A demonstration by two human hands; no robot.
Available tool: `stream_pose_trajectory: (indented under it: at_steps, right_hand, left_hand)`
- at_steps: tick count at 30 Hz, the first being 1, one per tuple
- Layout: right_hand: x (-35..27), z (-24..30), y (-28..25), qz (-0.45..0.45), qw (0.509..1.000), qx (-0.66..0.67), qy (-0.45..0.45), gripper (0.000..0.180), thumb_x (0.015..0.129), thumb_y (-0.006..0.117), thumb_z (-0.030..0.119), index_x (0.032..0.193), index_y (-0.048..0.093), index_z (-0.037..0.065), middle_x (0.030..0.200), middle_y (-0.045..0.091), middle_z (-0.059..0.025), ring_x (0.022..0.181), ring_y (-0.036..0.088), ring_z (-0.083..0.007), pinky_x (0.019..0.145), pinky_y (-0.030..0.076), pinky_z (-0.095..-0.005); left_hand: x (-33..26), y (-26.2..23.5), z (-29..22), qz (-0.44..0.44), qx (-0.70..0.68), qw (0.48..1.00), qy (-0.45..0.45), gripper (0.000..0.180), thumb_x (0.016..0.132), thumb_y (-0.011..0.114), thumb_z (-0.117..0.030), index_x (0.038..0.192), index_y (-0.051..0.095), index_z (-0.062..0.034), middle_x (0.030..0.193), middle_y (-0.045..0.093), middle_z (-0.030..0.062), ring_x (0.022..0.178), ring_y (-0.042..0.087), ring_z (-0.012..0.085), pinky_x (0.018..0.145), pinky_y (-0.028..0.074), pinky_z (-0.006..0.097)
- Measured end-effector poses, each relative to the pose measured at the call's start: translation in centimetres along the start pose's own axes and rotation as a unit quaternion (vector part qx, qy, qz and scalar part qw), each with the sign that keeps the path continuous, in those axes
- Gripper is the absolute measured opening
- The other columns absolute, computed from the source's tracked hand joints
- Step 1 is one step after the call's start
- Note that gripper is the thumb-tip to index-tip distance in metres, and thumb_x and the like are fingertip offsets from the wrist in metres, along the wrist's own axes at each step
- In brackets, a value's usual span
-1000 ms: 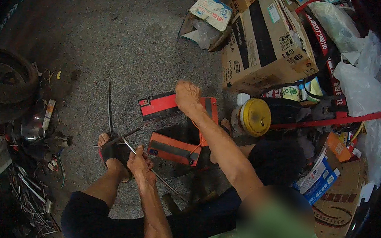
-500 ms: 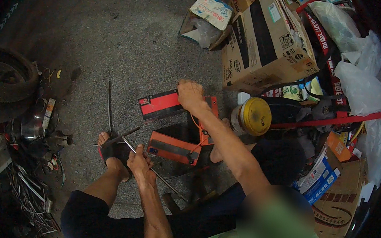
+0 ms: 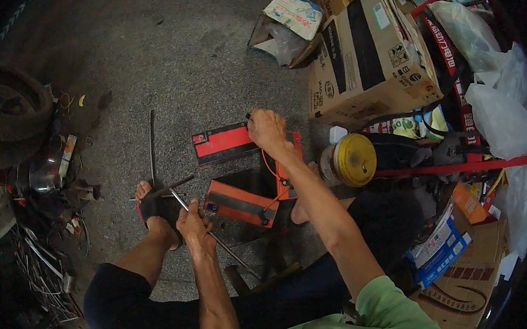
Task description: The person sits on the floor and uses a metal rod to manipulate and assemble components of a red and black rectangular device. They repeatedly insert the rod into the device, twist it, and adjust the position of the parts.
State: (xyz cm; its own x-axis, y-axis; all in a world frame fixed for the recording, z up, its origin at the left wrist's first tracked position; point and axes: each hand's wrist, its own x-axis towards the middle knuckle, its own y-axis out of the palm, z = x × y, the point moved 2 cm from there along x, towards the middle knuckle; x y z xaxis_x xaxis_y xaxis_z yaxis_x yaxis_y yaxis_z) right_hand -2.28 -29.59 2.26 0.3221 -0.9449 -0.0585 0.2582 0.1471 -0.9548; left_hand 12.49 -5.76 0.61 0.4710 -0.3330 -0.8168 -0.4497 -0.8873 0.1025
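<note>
Left hand closes firmly around a metal rod, which slants across the near side of an orange block. Right hand curls its fingers at the far right end of a red-topped block; whether they pinch anything cannot be told. An orange wire runs from beneath that hand toward a third block, partly hidden under the forearm. Good handling here likely means a steady left grip, bare metal held off the blocks, and right fingers working without tugging the wire.
</note>
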Motion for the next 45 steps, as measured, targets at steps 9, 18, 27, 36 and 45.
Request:
stream_pose_trajectory:
  at_steps: [9, 18, 27, 36, 45]
  right_hand:
    - [0.1, 0.3, -0.1, 0.019, 0.998, -0.04, -0.037, 0.012, 0.083, 0.059, 0.007, 0.088, 0.063, -0.002, 0.089, 0.067, -0.024, 0.09, 0.065, -0.0432, 0.08, 0.05, -0.0532]
    - [-0.8, 1.4, 0.3, 0.016, 0.997, -0.067, -0.033, 0.014, 0.086, 0.057, 0.004, 0.097, 0.06, -0.005, 0.101, 0.065, -0.0238, 0.09, 0.066, -0.0424, 0.082, 0.052, -0.0505]
    - [-0.8, 0.2, 0.6, -0.042, 0.997, -0.041, -0.045, 0.014, 0.086, 0.054, 0.005, 0.089, 0.065, -0.004, 0.088, 0.068, -0.0262, 0.083, 0.069, -0.0428, 0.072, 0.056, -0.0525]
    - [-0.5, 0.1, 0.5, -0.04, 0.997, -0.028, -0.067, 0.01, 0.082, 0.058, 0.002, 0.081, 0.065, -0.004, 0.08, 0.067, -0.0273, 0.076, 0.069, -0.043, 0.068, 0.056, -0.051]
    - [-0.1, 0.2, 0.5, 0.0, 0.995, -0.059, -0.084, 0.015, 0.085, 0.058, 0.007, 0.092, 0.061, -0.007, 0.09, 0.066, -0.0263, 0.085, 0.069, -0.0409, 0.073, 0.056, -0.048]
  left_hand:
    - [-0.5, 0.4, -0.2, -0.003, 0.003, 1.0, 0.003, 0.015, 0.091, 0.066, -0.016, 0.086, 0.055, -0.008, 0.066, 0.047, -0.0011, 0.046, 0.04, 0.0069, 0.038, 0.027, 0.022]
    - [0.1, -0.1, -0.1, -0.001, -0.002, 1.0, -0.003, 0.016, 0.091, 0.066, -0.015, 0.086, 0.053, -0.0077, 0.066, 0.047, -0.0008, 0.047, 0.041, 0.008, 0.039, 0.027, 0.024]
    - [0.0, 0.1, 0.0, -0.001, -0.008, 1.0, -0.009, 0.015, 0.091, 0.067, -0.016, 0.087, 0.054, -0.0093, 0.066, 0.047, -0.0009, 0.048, 0.042, 0.008, 0.039, 0.027, 0.024]
    - [0.3, 0.0, 0.3, -0.006, 0.004, 1.0, 0.001, 0.014, 0.09, 0.066, -0.017, 0.091, 0.057, -0.0074, 0.067, 0.048, -0.001, 0.049, 0.043, 0.0073, 0.039, 0.028, 0.023]
    - [0.1, 0.0, 0.1, 0.001, 0.007, 1.0, 0.002, 0.013, 0.091, 0.066, -0.017, 0.092, 0.058, -0.007, 0.068, 0.048, -0.0008, 0.049, 0.043, 0.0072, 0.039, 0.028, 0.022]
